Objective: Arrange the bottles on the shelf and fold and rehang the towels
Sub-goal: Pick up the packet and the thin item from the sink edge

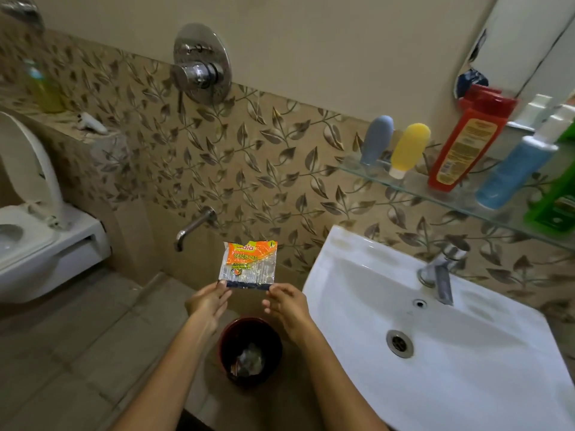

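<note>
Both hands, left hand (208,301) and right hand (284,303), pinch a flimsy scrub-pad wrapper (248,263) by its bottom corners above the bin (250,349). Bottles (466,144) stand untouched on the glass shelf (413,189); probably light, slick plastic, best gripped round the body.

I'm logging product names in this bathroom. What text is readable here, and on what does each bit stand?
"SCRUB PAD": on the orange-and-clear wrapper, pinched at its bottom corners by the left hand and the right hand.
"Advanced": same wrapper, below it.
Brand word along the wrapper's top: cut off, unreadable.
Red bottle label: too blurred.
Green bottle label: too blurred.
</note>
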`<state>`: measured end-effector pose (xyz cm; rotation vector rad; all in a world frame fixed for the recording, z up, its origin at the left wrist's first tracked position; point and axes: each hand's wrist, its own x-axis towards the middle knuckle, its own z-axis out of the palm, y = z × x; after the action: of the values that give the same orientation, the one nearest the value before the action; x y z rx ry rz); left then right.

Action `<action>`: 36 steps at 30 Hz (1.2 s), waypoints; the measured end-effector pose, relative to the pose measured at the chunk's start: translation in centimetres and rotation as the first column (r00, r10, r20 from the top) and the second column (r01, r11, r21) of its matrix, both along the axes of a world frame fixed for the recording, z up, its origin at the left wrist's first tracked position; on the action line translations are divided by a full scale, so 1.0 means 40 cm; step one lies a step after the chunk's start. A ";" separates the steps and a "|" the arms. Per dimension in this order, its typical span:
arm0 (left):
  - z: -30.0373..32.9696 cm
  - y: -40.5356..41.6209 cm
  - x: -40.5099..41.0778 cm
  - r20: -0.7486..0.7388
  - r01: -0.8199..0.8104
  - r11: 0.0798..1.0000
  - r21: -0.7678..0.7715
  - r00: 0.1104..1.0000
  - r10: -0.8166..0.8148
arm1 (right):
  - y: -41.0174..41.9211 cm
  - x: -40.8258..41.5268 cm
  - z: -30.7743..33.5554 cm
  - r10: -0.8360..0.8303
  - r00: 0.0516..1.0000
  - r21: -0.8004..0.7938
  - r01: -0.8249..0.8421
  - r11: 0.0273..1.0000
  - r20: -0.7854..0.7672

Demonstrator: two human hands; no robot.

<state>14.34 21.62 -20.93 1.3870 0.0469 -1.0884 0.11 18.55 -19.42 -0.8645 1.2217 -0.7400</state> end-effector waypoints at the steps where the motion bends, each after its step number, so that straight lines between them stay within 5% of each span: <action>1: -0.011 -0.017 0.025 0.000 0.011 1.000 0.011 1.000 -0.011 | -0.011 0.024 -0.011 -0.017 1.000 0.012 0.017 1.000 0.001; 19: -0.290 -0.211 0.201 -0.128 0.317 0.927 0.199 0.947 -0.296 | -0.140 0.197 -0.299 -0.191 0.953 0.232 0.246 0.941 -0.235; 36: -1.252 -0.261 0.152 -0.033 0.409 0.768 0.493 0.891 -0.453 | -0.187 0.162 -1.249 -0.096 0.821 0.393 0.369 0.843 -0.563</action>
<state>20.41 11.19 -71.01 1.9708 -0.0739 -1.4641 6.60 11.06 -69.40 -0.4923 1.9430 -0.3518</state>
